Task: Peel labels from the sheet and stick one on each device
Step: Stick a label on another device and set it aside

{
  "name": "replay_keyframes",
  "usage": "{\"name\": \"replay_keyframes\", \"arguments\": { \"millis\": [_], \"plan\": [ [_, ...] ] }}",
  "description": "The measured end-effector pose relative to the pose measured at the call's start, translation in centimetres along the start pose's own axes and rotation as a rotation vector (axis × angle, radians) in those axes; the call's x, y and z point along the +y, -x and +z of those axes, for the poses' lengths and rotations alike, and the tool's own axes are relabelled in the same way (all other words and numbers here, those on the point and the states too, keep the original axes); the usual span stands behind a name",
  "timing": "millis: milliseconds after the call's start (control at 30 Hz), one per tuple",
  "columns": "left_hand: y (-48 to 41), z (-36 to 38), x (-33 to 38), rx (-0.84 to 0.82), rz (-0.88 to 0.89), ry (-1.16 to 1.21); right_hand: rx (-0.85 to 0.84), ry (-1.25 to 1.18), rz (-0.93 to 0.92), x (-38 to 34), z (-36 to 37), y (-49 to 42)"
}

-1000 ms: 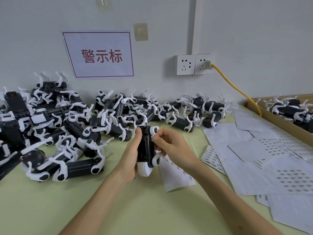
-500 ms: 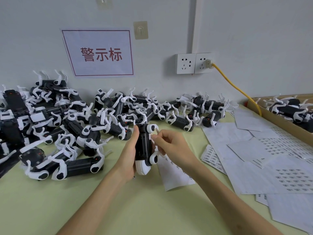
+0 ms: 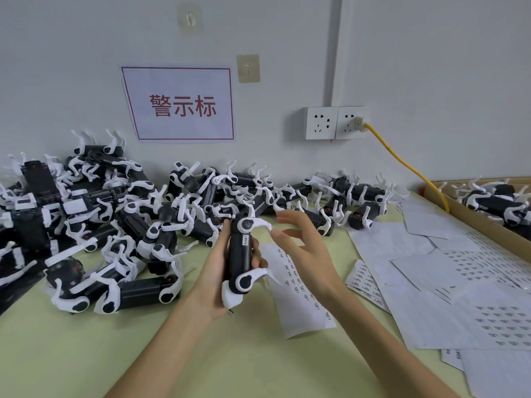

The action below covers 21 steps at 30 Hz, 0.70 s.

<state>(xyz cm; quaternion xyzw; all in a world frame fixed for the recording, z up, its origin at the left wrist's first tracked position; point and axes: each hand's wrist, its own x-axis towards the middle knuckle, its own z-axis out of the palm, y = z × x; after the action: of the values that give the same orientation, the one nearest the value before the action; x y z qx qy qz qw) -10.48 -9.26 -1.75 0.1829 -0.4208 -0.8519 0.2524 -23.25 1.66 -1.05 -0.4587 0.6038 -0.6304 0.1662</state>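
The black, white-legged plastic device [image 3: 240, 262] is gripped in the left hand [image 3: 212, 272]; the right hand [image 3: 304, 254] is spread open, empty. Its small white label [image 3: 245, 236] should be rubbed flat.

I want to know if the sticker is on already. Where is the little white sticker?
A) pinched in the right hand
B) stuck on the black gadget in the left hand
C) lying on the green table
B: the sticker sits on the gadget that the left hand grips, and the right hand beside it is open, holding nothing.

label [image 3: 245, 237] print: too small to read | box [image 3: 471, 222]: cut by right edge
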Motion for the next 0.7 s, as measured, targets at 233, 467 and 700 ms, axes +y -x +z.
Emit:
{"name": "replay_keyframes", "arguments": {
  "millis": [233,467,700],
  "plan": [
    [0.5,0.3,-0.2,-0.12,-0.074,-0.099,-0.224,-0.075,0.02,-0.4,0.0,0.2],
    [-0.8,-0.1,-0.5,-0.019,-0.07,-0.157,-0.055,-0.035,-0.041,-0.1,0.4,0.0],
    [-0.1,0.2,-0.5,0.045,0.151,-0.453,0.079,-0.02,0.0,0.4,0.1,-0.4]
  ]
}}
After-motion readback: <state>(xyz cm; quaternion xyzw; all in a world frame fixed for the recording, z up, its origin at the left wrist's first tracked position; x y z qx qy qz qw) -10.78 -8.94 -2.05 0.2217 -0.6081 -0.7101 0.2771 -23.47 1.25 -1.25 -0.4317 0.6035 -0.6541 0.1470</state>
